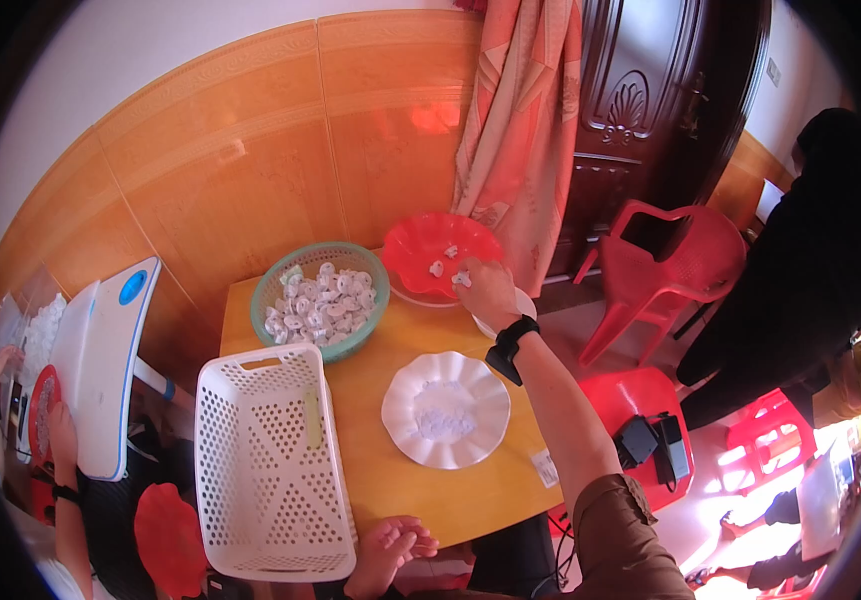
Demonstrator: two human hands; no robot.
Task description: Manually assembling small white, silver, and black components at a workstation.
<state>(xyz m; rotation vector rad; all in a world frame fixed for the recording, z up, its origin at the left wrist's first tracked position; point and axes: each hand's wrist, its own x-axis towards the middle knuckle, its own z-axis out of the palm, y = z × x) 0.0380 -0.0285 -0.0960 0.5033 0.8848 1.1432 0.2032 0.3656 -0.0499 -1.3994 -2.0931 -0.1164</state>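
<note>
My right hand (491, 296) reaches over the near right edge of a red scalloped plate (415, 262). Its fingers are closed on a small white piece (461, 279), whose exact kind I cannot make out. A few similar white pieces (436, 269) lie in that plate. My left hand (390, 548) rests at the table's front edge, palm partly up, its fingers loosely curled with nothing visible in them. Close to it stands a white perforated basket (268, 470). Between my hands is a white scalloped plate (405, 395) with small whitish bits in its middle.
A green colander (375, 315) full of white pieces stands on the yellow table (380, 490), by the tiled wall. Part of a white bowl (523, 305) shows under my right wrist. Right of the table are a red stool (605, 395) and chair (640, 270). Another person's hands (62, 435) work at the left.
</note>
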